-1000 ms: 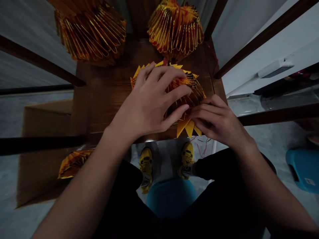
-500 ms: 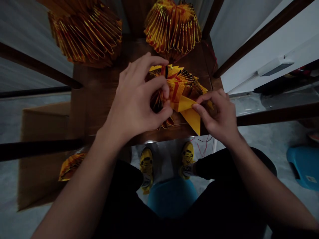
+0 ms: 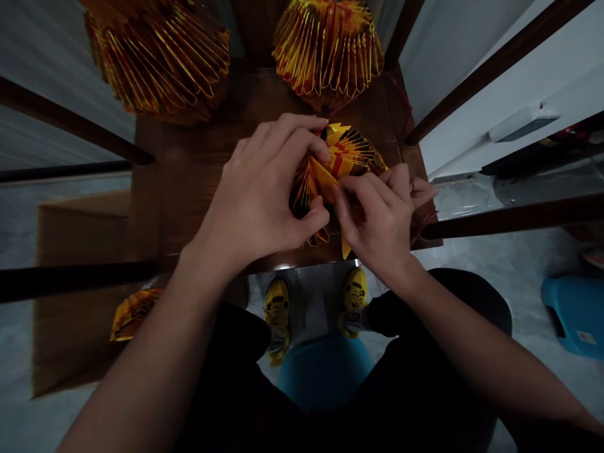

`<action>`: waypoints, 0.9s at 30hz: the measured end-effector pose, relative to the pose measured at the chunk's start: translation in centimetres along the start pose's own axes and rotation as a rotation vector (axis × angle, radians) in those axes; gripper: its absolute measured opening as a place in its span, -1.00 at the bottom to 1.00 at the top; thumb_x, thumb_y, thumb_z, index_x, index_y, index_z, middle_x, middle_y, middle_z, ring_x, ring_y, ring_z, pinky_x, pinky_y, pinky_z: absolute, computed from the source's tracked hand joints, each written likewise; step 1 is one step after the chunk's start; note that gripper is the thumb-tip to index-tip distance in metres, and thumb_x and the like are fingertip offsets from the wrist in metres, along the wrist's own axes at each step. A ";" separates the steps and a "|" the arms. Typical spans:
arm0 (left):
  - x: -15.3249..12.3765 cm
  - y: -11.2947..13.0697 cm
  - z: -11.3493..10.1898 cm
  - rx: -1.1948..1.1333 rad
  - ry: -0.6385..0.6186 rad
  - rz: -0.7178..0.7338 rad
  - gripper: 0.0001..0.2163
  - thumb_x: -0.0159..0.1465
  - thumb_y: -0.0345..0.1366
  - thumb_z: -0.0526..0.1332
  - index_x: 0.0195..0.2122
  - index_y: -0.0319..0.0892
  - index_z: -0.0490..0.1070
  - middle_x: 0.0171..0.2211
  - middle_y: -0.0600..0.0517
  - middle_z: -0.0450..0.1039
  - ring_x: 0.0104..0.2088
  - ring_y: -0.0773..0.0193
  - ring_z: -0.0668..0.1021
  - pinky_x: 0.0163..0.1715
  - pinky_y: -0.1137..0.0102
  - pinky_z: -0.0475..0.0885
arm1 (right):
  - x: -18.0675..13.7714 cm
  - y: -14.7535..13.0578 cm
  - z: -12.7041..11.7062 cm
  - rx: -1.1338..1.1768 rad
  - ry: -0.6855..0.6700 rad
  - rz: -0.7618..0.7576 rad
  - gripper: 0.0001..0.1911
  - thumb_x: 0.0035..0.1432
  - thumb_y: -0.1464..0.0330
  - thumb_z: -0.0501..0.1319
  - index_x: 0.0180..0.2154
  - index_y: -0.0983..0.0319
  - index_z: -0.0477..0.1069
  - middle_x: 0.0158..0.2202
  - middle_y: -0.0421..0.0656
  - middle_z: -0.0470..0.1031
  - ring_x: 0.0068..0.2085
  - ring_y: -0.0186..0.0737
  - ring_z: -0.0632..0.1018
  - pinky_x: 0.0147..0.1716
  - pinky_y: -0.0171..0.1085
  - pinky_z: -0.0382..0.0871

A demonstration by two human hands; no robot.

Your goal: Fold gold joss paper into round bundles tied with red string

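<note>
Paper ornament (image 3: 352, 151) at four o'clock on the wooden surface (image 3: 189, 170)! I see the left hand (image 3: 259, 189) arching over its nine o'clock side, thumb spread from bent fingers, while the right hand (image 3: 382, 220) pinches a yellow flap (image 3: 325, 181).

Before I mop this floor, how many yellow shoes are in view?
2: the left shoe and the right shoe, both worn, at lower centre; others may be hidden.

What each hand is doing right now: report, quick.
Left hand: open, curled at the folded paper, thumb and index finger apart; whether it touches cannot be told.
Right hand: closed, pinching a yellow paper flap.
</note>
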State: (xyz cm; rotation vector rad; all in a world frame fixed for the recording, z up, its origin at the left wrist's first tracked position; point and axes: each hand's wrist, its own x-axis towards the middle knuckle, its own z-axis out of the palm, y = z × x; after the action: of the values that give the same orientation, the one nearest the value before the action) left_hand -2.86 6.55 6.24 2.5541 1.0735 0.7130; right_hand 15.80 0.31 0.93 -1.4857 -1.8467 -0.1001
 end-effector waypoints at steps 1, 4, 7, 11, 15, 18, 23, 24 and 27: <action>0.0 0.0 0.0 -0.005 -0.007 -0.008 -0.64 0.18 -0.31 0.26 0.02 0.02 0.39 0.37 0.00 0.42 0.29 -0.14 0.52 0.26 -0.12 0.43 | 0.0 -0.1 0.0 0.008 -0.018 0.005 -0.77 0.53 0.33 0.14 -0.20 0.15 0.53 -0.31 -0.09 0.59 -0.15 0.02 0.49 -0.09 0.04 0.38; 0.0 -0.1 -0.1 -0.012 -0.018 -0.025 -0.64 0.19 -0.30 0.25 0.03 0.06 0.39 0.39 0.05 0.40 0.31 -0.11 0.50 0.27 -0.08 0.41 | 0.0 -0.2 0.0 0.056 -0.027 0.040 -0.76 0.53 0.32 0.13 -0.24 0.13 0.51 -0.34 -0.09 0.54 -0.11 0.06 0.49 -0.02 0.09 0.40; -0.1 -0.2 -0.2 -0.022 -0.029 -0.014 -0.63 0.18 -0.31 0.25 0.04 0.06 0.38 0.39 0.04 0.40 0.31 -0.11 0.50 0.26 -0.09 0.41 | 0.1 -0.5 0.1 0.064 -0.020 0.045 -0.76 0.53 0.31 0.13 -0.23 0.12 0.50 -0.33 -0.09 0.54 -0.08 0.09 0.50 0.02 0.13 0.41; -0.1 -0.4 -0.2 -0.030 -0.040 0.013 -0.61 0.18 -0.31 0.24 0.05 0.06 0.37 0.39 0.03 0.39 0.32 -0.15 0.49 0.23 -0.14 0.42 | 0.4 -0.8 0.5 0.004 -0.074 0.023 -0.78 0.52 0.35 0.13 -0.22 0.12 0.48 -0.32 -0.10 0.54 -0.05 0.11 0.52 0.04 0.17 0.41; -0.1 -0.6 -0.2 -0.011 -0.052 0.045 -0.61 0.19 -0.30 0.25 0.08 0.03 0.38 0.41 0.00 0.39 0.35 -0.16 0.46 0.23 -0.17 0.42 | 0.7 -0.9 0.3 0.003 -0.094 0.029 -0.82 0.53 0.34 0.15 -0.19 0.13 0.48 -0.30 -0.11 0.56 0.01 0.15 0.53 0.09 0.21 0.38; -0.2 -0.5 -0.2 -0.012 -0.042 0.053 -0.64 0.25 -0.27 0.28 0.08 0.06 0.38 0.41 0.02 0.40 0.34 -0.13 0.48 0.23 -0.16 0.43 | 0.3 -0.7 -0.9 0.066 -0.104 -0.020 -0.90 0.50 0.32 0.20 -0.09 0.12 0.51 -0.23 -0.12 0.62 -0.02 0.12 0.54 0.05 0.15 0.40; -0.2 -0.2 -0.3 -0.028 -0.038 0.058 -0.65 0.41 -0.18 0.20 0.21 0.10 0.33 0.39 0.02 0.43 0.33 -0.10 0.49 0.24 -0.13 0.42 | -1.7 0.0 -2.9 0.074 -0.187 -0.222 -0.73 0.42 0.43 0.22 0.10 0.16 0.51 -0.09 -0.08 0.68 -0.01 0.13 0.55 0.02 0.16 0.44; -0.2 -0.2 -0.3 -0.018 -0.034 0.074 -0.64 0.43 -0.16 0.18 0.24 0.08 0.34 0.38 0.00 0.44 0.33 -0.12 0.50 0.22 -0.13 0.42 | -2.0 0.1 -3.1 0.096 -0.198 -0.279 -0.69 0.40 0.46 0.22 0.13 0.18 0.49 -0.06 -0.05 0.68 0.00 0.12 0.55 0.02 0.15 0.47; -0.3 -0.3 -0.1 0.023 -0.023 0.101 -0.63 0.44 -0.17 0.15 0.25 0.02 0.38 0.38 -0.03 0.44 0.30 -0.17 0.52 0.16 -0.15 0.44 | -2.6 0.5 -3.4 0.241 -0.161 -0.354 -0.57 0.35 0.55 0.21 0.19 0.13 0.45 0.03 -0.05 0.67 0.01 0.05 0.57 0.02 0.09 0.56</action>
State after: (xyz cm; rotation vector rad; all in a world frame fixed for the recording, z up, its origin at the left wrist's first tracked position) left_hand -3.25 6.59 6.04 2.6452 0.9560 0.6985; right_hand 18.04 -3.32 1.61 -1.0184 -2.1529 0.0729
